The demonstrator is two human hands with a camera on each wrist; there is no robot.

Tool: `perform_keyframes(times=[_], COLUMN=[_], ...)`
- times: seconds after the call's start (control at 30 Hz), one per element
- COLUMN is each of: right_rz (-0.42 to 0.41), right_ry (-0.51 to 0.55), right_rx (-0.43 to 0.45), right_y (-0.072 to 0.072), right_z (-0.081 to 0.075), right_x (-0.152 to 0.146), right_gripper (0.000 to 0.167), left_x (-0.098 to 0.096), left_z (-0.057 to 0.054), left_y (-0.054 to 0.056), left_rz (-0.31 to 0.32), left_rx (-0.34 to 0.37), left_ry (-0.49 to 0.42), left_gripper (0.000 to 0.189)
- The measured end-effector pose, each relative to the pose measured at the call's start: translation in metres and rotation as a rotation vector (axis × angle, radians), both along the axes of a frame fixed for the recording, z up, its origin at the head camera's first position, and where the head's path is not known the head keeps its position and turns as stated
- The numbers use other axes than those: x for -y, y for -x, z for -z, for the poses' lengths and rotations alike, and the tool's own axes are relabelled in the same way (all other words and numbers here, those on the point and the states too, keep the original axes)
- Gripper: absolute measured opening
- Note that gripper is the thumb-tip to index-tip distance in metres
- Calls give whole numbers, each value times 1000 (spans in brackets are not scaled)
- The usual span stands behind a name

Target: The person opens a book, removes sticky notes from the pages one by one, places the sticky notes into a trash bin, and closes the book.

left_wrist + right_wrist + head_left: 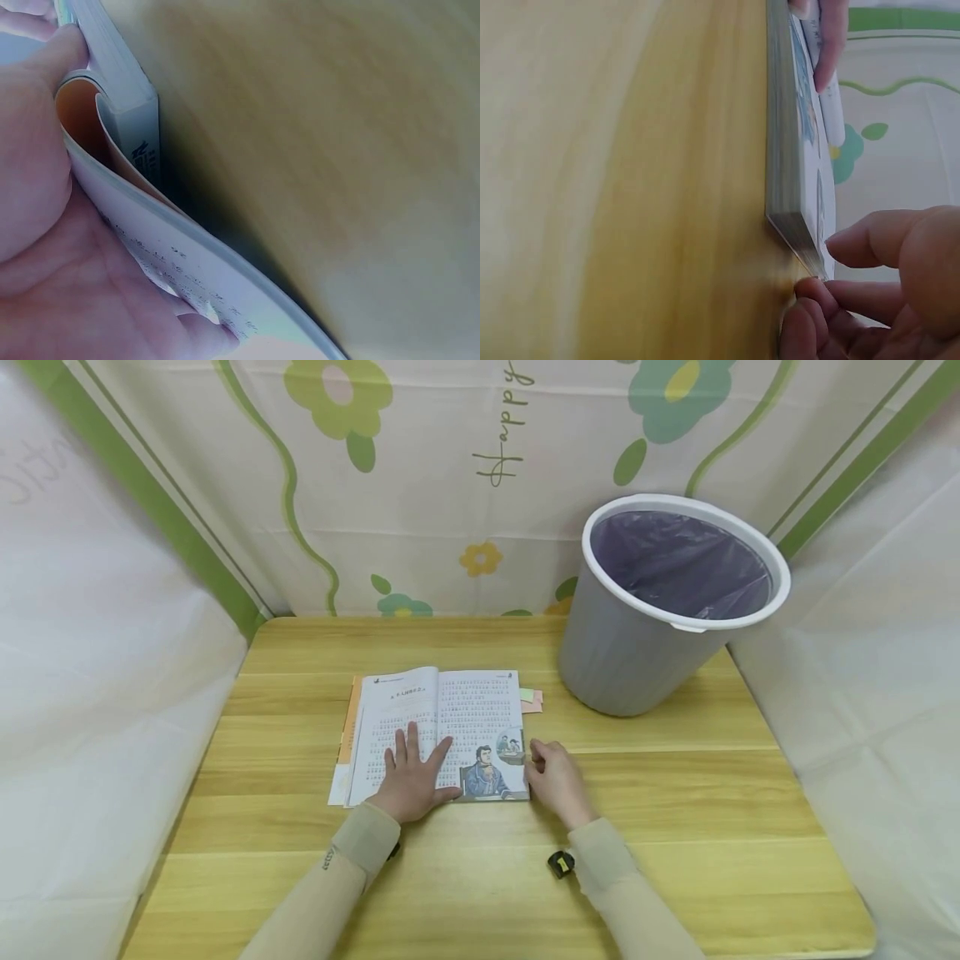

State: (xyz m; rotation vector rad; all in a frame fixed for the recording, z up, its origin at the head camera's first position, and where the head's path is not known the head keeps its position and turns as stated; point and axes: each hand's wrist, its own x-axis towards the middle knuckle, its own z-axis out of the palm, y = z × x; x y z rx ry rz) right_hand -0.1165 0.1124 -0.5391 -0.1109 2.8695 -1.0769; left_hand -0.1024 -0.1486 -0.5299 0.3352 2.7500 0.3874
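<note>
The open book (480,714) lies page-tops toward twelve o'clock, long axis nine to three, on a wooden table (712,860), flowered cloth (420,477) at twelve, a bin (622,652) at two. The left hand (408,783) spreads over its lower pages; the right hand (558,782) curls at its three-o'clock edge, whether pinching cannot be told.

The book (476,714) lies on the counter (712,827), left of centre, left hand (408,783) on it, right hand (557,779) at its right edge; paper tabs (532,705) jut from that edge toward the bin (622,647), which stands near the counter's far right corner, a curtain (420,485) behind the far edge
</note>
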Motion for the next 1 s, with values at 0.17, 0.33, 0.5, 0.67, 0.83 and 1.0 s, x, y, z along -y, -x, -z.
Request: perform_keyframes(times=[0.17, 0.33, 0.5, 0.67, 0.83, 1.0], right_rz=[10, 35, 58, 69, 95, 120], right_ry=[-68, -67, -25, -22, 9, 186], right_rx=[3, -13, -26, -65, -120, -151], right_y=[3, 5, 4, 1, -3, -8], right_z=[1, 2, 4, 7, 6, -1], right_x=[8, 13, 16, 19, 23, 29], right_gripper=[43, 41, 43, 45, 47, 50], left_x=[0, 0, 0, -1, -1, 0], left_z=[0, -1, -2, -3, -4, -2], left_y=[0, -1, -1, -1, -1, -1], left_rz=[2, 7, 7, 7, 10, 6], left_rx=[-2, -6, -16, -19, -22, -20], left_ry=[-4, -6, -17, -11, -9, -24], left_gripper=[88, 88, 86, 86, 86, 87])
